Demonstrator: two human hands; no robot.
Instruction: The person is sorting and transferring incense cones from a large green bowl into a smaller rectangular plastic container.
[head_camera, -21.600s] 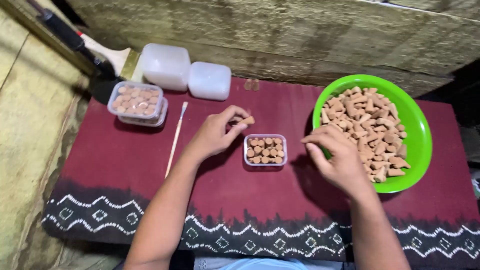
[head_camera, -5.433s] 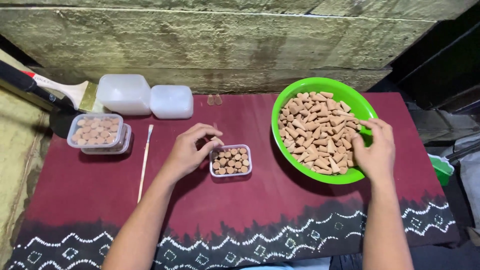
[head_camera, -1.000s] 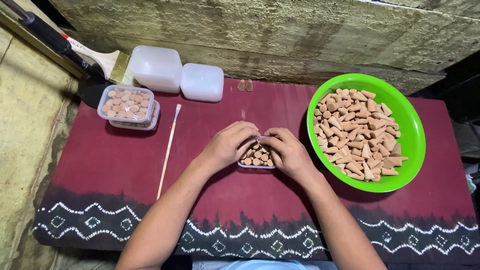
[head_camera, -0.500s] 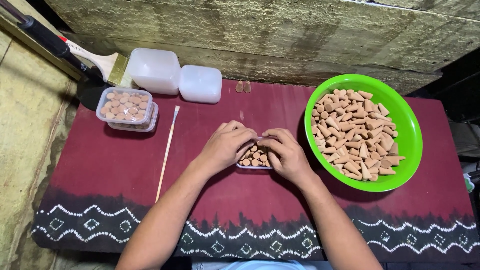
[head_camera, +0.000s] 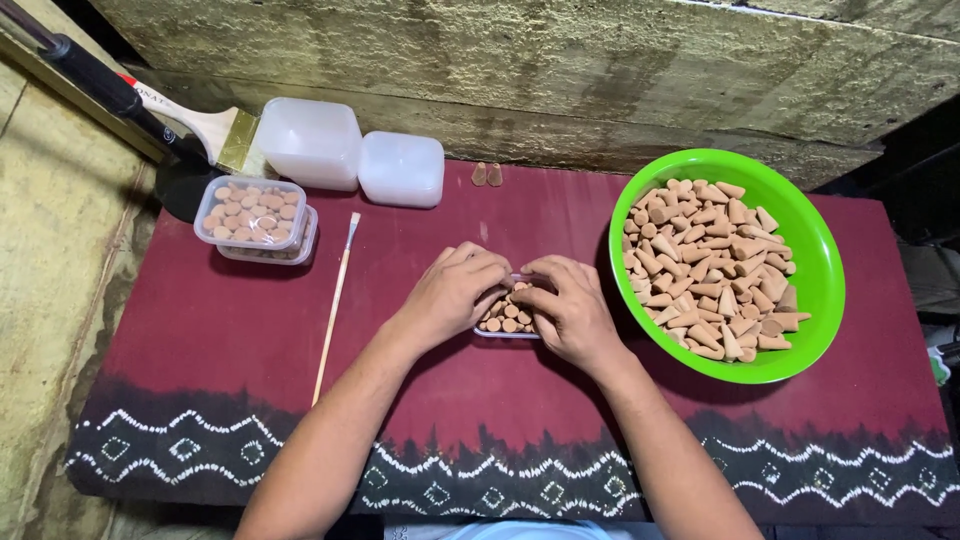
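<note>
A small clear plastic box (head_camera: 503, 326) of tan cones stands on the maroon cloth (head_camera: 230, 330) at the middle. My left hand (head_camera: 450, 292) and my right hand (head_camera: 562, 306) meet over it, fingertips pressing down among the cones. Most of the box is hidden under my fingers. A green bowl (head_camera: 822, 262) heaped with loose tan cones (head_camera: 705, 268) sits just right of my right hand.
Two filled clear boxes (head_camera: 250, 215) are stacked at the far left. Behind them stand two frosted lidded tubs (head_camera: 352, 152) and a wide paintbrush (head_camera: 185, 115). A thin brush (head_camera: 336, 292) lies left of my hands. Two stray cones (head_camera: 486, 174) sit near the back wall.
Both hands have stayed over the small box; my right fingers have closed in a little further over the cones. Nothing else has moved.
</note>
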